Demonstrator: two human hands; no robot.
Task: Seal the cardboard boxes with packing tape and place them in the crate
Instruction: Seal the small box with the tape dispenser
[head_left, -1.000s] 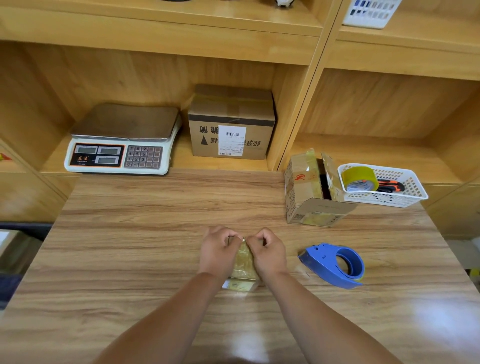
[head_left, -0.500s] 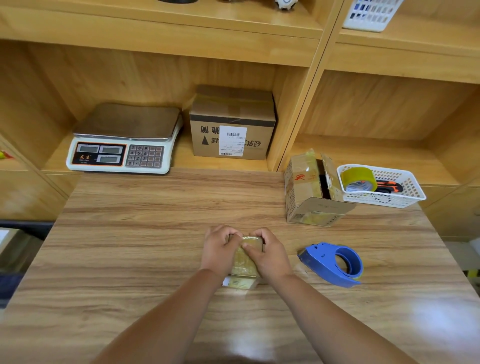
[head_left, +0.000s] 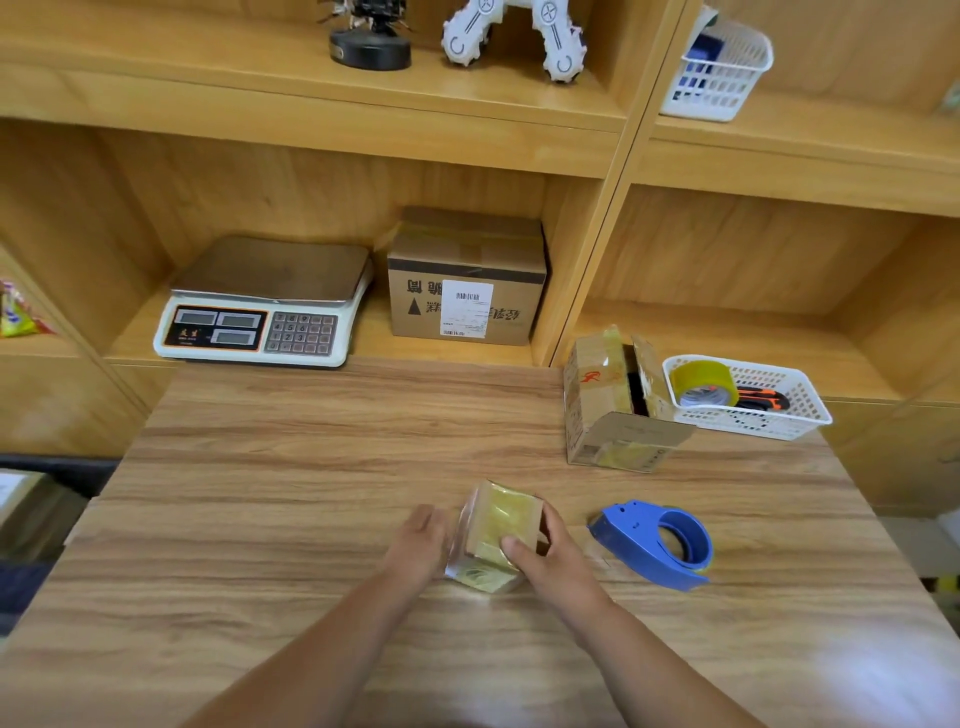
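Note:
A small cardboard box (head_left: 497, 525) covered in yellowish tape sits on the wooden table (head_left: 291, 499), tilted up on one edge. My right hand (head_left: 548, 553) grips its right side, thumb lying on the taped top. My left hand (head_left: 420, 540) rests flat against the box's left side with straight fingers. A blue tape dispenser (head_left: 657, 543) lies on the table just right of my right hand. A larger cardboard box (head_left: 610, 400) with its top flaps partly open stands at the table's back right.
A white basket (head_left: 789, 410) holding a tape roll (head_left: 704, 383) and an orange cutter sits beside the larger box. A weighing scale (head_left: 265, 304) and a labelled carton (head_left: 467, 278) stand on the shelf behind the table. Boxes lie on the floor at left.
The small box has been turned and tipped up on its edge. My left hand has opened and slid to its left side, while my right hand moved round to the right side.

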